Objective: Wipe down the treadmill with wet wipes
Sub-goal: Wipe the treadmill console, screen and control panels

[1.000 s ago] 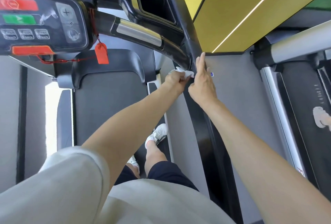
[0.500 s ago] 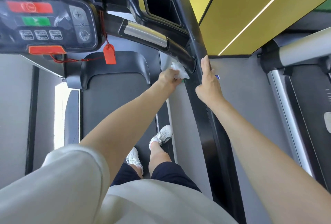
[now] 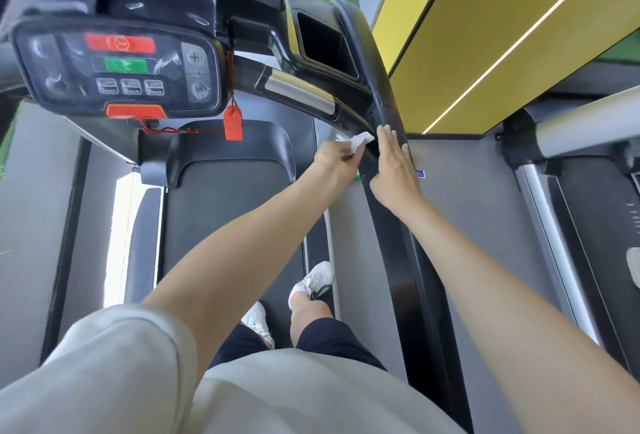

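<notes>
My left hand (image 3: 337,163) pinches the crumpled wet wipe (image 3: 358,140), fingers curled round it, at the inner side of the treadmill's black side rail (image 3: 412,295) where the crossbar (image 3: 301,90) joins it. My right hand (image 3: 394,170) lies flat on that rail, fingers straight and close together, just beside the wipe. The console (image 3: 117,66) hangs well left of the rail.

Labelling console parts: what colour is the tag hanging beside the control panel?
Red. The tag shows best in the head view, the only one given.
</notes>
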A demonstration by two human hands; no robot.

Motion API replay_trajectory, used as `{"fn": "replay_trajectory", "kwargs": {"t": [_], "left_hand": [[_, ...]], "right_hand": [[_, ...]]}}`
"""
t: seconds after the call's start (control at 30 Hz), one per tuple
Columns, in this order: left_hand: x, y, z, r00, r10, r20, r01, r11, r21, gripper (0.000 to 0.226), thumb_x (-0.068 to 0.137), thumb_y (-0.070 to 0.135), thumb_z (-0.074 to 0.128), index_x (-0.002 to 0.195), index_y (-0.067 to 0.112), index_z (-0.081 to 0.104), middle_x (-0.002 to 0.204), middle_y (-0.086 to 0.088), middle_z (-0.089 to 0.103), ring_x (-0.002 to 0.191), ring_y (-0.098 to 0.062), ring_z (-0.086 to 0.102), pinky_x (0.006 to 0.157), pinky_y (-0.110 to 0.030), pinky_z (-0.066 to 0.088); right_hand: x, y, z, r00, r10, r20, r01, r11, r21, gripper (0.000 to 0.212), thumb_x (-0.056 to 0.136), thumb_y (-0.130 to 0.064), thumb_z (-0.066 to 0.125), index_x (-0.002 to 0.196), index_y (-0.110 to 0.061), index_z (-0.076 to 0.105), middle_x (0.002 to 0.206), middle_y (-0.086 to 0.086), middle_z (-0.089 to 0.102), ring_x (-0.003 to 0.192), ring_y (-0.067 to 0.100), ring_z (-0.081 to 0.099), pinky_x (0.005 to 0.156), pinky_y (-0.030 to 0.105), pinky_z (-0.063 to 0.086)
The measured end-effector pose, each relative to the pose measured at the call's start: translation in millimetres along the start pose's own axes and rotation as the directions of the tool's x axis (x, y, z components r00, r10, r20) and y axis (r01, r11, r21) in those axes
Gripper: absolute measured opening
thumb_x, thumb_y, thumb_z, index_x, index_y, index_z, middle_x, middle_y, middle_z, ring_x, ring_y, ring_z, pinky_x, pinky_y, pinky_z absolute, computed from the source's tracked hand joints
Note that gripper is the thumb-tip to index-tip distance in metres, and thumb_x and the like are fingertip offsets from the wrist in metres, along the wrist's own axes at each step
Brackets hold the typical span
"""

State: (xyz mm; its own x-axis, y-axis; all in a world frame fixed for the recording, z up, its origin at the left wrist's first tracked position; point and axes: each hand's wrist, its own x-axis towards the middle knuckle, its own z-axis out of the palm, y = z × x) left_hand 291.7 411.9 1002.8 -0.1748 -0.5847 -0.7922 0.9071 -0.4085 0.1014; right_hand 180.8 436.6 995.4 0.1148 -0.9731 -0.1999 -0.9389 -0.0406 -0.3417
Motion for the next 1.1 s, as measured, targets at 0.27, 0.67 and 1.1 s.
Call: {"fn": "replay_trajectory", "kwargs": {"t": [0.27, 0.67, 1.1], "left_hand": [[-19.4, 17.6, 7.5, 0.997, -0.027, -0.072, 0.012, 0.980, -0.197, 0.037, 0.092, -0.009, 0.051, 0.128, -0.007, 0.045, 0.131, -0.023, 0.046, 0.113, -0.037, 0.057, 0.091, -0.037, 0.054], [-26.8, 66.7, -41.4, 0.965, 0.258, 0.054, -0.255, 0.965, -0.059, 0.015, 0.095, -0.010, 0.040, 0.089, -0.007, 0.054, 0.089, -0.017, 0.055, 0.073, -0.027, 0.059, 0.064, -0.028, 0.058], [1.7, 27.5, -10.3, 0.988, 0.149, 0.048, -0.157, 0.952, 0.261, 0.019, 0.095, -0.008, 0.039, 0.082, -0.006, 0.051, 0.074, -0.018, 0.060, 0.062, -0.027, 0.060, 0.064, -0.029, 0.056]], "right_hand": [[-11.7, -23.3, -13.0, 0.998, 0.019, 0.065, -0.022, 0.999, 0.046, 0.080, 0.087, 0.014, 0.046, 0.152, -0.010, 0.006, 0.160, 0.008, 0.005, 0.147, 0.028, 0.004, 0.117, 0.038, 0.012], [-8.5, -35.6, -6.7, 0.998, 0.065, -0.008, -0.064, 0.990, 0.126, 0.075, 0.088, 0.013, 0.044, 0.152, -0.011, 0.012, 0.159, 0.007, 0.011, 0.146, 0.028, 0.010, 0.117, 0.041, 0.017], [-1.4, -36.2, -5.9, 0.996, 0.072, -0.053, -0.062, 0.983, 0.174, 0.076, 0.087, 0.011, 0.050, 0.151, -0.011, 0.014, 0.158, 0.010, 0.019, 0.146, 0.028, 0.010, 0.118, 0.041, 0.018]]}}
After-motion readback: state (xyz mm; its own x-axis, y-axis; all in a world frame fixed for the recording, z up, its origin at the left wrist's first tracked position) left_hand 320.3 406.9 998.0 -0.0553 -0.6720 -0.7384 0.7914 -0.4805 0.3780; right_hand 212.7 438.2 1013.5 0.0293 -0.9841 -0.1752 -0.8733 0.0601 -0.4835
